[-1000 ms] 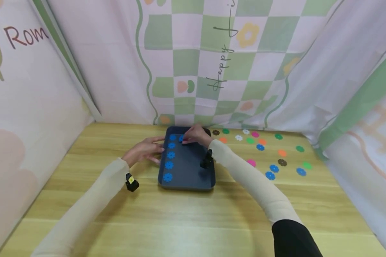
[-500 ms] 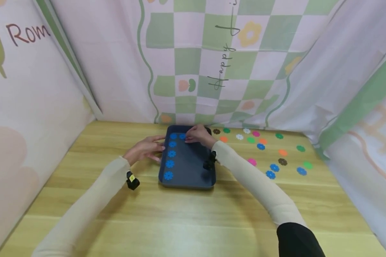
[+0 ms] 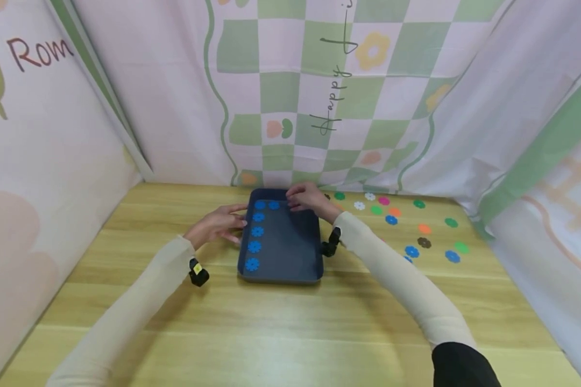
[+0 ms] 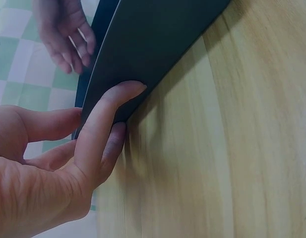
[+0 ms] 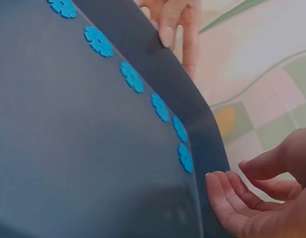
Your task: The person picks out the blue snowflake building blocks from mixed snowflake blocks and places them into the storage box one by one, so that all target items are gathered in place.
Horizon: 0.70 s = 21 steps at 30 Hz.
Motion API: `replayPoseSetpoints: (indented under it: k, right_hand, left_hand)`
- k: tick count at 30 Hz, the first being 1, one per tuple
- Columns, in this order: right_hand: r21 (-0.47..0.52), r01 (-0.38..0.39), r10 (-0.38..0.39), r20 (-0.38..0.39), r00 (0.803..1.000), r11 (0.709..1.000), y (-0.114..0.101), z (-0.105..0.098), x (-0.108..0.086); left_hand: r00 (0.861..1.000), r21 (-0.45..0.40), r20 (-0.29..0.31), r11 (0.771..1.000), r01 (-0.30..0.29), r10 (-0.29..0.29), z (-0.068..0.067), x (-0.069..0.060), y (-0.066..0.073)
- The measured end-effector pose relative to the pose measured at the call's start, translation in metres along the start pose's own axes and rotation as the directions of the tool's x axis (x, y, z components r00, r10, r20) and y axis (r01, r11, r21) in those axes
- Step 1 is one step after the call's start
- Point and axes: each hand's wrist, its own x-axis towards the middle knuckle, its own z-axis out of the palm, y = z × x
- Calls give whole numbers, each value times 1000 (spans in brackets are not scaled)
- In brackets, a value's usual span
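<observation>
A dark grey tray (image 3: 282, 278) lies on the table, with blue flower-shaped pieces (image 3: 254, 246) in a column along its left side. Another blue piece (image 3: 274, 205) is beside the farthest one; all lie flat in the right wrist view too. My left hand (image 3: 218, 224) touches the tray's left wall, relaxed fingers against its outer face (image 4: 157, 39) and one fingertip at the rim. Over the tray's far right part is my right hand (image 3: 311, 200), loosely bent and empty, its fingertips near the far wall (image 5: 212, 148) in the right wrist view.
Loose flower pieces in several colours are scattered right of the tray, among them a blue one (image 3: 391, 220), a brown one (image 3: 424, 243) and a pink one (image 3: 383, 201). A patterned curtain (image 3: 281, 91) hangs behind the table; my right forearm (image 3: 397, 274) partly covers some pieces.
The right hand has let go of the blue piece at the tray's far end and moved right, leaving it in full view. My left hand stays at the tray's wall.
</observation>
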Motion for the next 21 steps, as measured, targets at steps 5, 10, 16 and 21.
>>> replayPoseSetpoints:
  k: [5, 10, 16, 21]
  right_hand:
    - [-6, 6, -6, -8, 1000, 1000, 4, -18, -9]
    - [-14, 24, -25, -53, 998, 1000, 9, -39, -23]
    - [17, 22, -20, -109, 994, 1000, 21, -73, -36]
    - [4, -19, 19, -143, 990, 1000, 37, -101, -51]
  left_hand:
    - [1000, 1, 0, 1000, -2, 2, 0, -1, 1]
    - [1000, 2, 7, 1000, 0, 0, 0, 0, 0]
    - [1000, 15, 0, 1000, -8, 8, -2, 1, 0]
    - [1000, 11, 13, 1000, -7, 7, -1, -1, 0]
